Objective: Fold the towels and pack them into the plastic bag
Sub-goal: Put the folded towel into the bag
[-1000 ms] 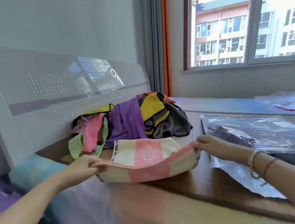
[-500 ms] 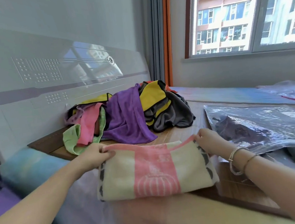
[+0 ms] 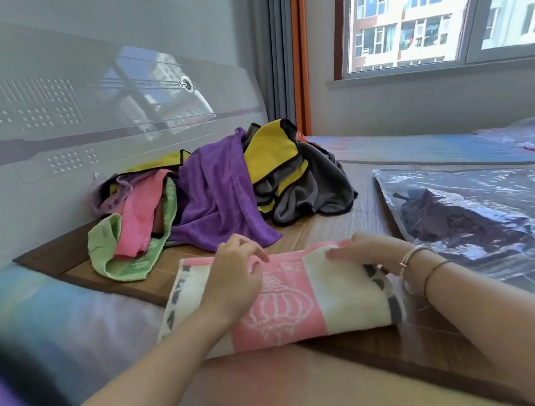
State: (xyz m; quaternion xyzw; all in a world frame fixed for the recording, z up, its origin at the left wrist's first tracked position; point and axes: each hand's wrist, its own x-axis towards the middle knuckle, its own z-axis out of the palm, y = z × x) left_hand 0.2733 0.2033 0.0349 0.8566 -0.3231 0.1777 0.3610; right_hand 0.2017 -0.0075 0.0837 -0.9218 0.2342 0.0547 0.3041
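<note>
- A pink and cream towel [image 3: 300, 300] lies folded flat on the wooden board [image 3: 401, 346], at the near edge of it, with a lantern pattern on its pink middle stripe and dark marks along both short ends.
- The left hand [image 3: 237, 276] rests on the towel's left half, palm down, fingers loosely bent and touching the cloth near the far edge; it holds nothing.
- The right hand [image 3: 370, 252] lies on the towel's far right corner, fingers stretched out flat and pressing the cloth; it holds nothing either.
- Two bracelets [image 3: 417, 264] sit on the right wrist, just right of the towel.
- Beyond the towel, against the headboard [image 3: 59, 130], lies a heap of unfolded towels: a green one [image 3: 108, 249] and a pink one [image 3: 138, 223] at the left, a purple one [image 3: 223, 193] in the middle with its corner reaching close to the folded towel, and a yellow and grey one [image 3: 293, 174] at the right.
- To the right of the towel lies a clear plastic bag [image 3: 486, 203], flat on the board, with something dark already inside it; its near edge is just beside the towel's right end.
- A second bit of clear plastic [image 3: 529, 137] lies farther off, beyond the bag.
- A window [image 3: 437, 13] stands behind all this, well beyond the towel, with apartment blocks outside.
</note>
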